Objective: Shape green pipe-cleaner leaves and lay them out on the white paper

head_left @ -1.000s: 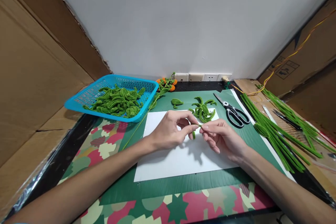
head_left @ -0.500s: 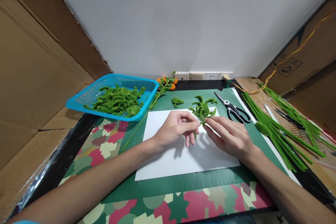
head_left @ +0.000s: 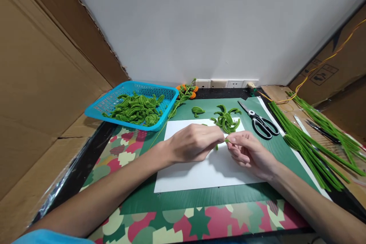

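Over the white paper (head_left: 183, 181), my left hand (head_left: 196, 143) and my right hand (head_left: 250, 154) meet at the fingertips. Both are closed on a short piece of green pipe cleaner (head_left: 227, 140), mostly hidden by the fingers; a bit of green also shows below the left fingers. My left hand is turned with its back up, while the right thumb and forefinger pinch the piece. Just beyond them lies a small heap of curled pipe-cleaner leaves (head_left: 225, 119). One separate leaf (head_left: 198, 110) rests on the green mat (head_left: 171, 207) farther left.
A blue basket (head_left: 168, 116) holding many green leaves stands at back left. Beside it lies a stem with orange flowers (head_left: 193, 92). Black-handled scissors (head_left: 261, 125) are right of the heap. Long green pipe cleaners (head_left: 309, 152) spread along the right, near a yellow-orange cable (head_left: 299, 84).
My left hand has rolled over so its back faces up, and my right hand has turned to show its curled fingers. The pinched piece stays between them. The view has shifted slightly left.
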`<state>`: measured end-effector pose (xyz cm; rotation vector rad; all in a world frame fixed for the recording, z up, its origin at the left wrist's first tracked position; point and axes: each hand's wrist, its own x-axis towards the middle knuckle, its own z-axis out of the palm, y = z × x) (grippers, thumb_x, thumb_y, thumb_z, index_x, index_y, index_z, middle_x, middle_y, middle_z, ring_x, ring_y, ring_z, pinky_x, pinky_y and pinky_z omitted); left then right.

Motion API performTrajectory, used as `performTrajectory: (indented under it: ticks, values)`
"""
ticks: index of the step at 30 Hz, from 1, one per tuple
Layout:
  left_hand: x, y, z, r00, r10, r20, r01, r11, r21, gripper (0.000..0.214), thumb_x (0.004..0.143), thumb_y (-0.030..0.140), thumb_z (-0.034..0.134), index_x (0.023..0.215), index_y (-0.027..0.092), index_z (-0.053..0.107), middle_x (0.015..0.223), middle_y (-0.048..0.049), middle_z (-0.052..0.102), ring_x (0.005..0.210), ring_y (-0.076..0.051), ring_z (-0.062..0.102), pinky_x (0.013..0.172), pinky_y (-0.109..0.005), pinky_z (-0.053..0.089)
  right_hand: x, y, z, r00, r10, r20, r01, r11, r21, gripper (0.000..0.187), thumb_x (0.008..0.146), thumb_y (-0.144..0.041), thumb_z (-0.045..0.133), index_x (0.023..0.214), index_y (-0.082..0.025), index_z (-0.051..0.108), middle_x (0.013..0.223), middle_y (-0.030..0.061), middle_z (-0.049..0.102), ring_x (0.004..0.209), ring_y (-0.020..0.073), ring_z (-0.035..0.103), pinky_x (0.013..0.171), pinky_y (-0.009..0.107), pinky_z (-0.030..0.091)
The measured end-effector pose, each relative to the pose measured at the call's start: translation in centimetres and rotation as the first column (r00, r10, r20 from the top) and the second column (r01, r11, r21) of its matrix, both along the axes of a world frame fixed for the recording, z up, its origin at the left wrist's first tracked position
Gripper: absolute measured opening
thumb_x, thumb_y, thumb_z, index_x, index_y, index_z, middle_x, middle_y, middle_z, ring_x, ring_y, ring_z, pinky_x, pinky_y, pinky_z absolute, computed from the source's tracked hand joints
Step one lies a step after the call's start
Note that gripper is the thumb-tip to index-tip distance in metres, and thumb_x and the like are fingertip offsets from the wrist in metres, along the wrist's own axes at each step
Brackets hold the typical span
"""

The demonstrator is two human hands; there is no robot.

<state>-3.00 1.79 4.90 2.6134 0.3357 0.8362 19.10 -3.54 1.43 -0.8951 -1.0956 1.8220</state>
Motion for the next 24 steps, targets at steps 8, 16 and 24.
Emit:
performTrajectory:
  ticks: [8,16,24]
  values:
    - [1.5,-1.4,-0.3,0.964,0.265,0.011,-0.175,0.666,-0.725,0.019,0.097,0.033,0.07,0.089,0.015,0.068,0.078,-0.0043,0.072,0.068,-0.015,0.068,0.066,-0.026,0.054,2.1,0.5,-0.5,0.612,-0.691,0.384,-0.309,0.238,0.921,0.011,0.102,-0.017,0.059,0.101,-0.018,0.07,0.073,0.0027,0.066,0.06,0.0141,0.059,0.057,0.027,0.043]
    - [1.9,-1.8,-0.8,0.977,0.203,0.068,-0.04,0.489,-0.871,0.022,0.096,0.035,0.071,0.091,0.016,0.064,0.075,-0.0066,0.073,0.063,-0.015,0.068,0.063,-0.026,0.055,2.0,0.4,-0.5,0.651,-0.678,0.34,-0.291,0.19,0.938,0.017,0.102,-0.013,0.055,0.09,-0.019,0.065,0.065,-0.0013,0.058,0.053,0.0119,0.048,0.052,0.027,0.036]
    - [0.1,-0.8,-0.1,0.992,0.123,-0.023,-0.125,0.965,-0.232,0.016,0.096,0.021,0.06,0.087,0.021,0.073,0.09,-0.013,0.077,0.088,-0.026,0.073,0.085,-0.039,0.057,-0.3,0.0,-0.3,0.996,0.02,0.084,-0.036,0.978,0.203,0.043,0.102,-0.054,0.059,0.073,-0.022,0.052,0.048,-0.0105,0.033,0.04,0.0078,0.022,0.038,0.023,0.027]
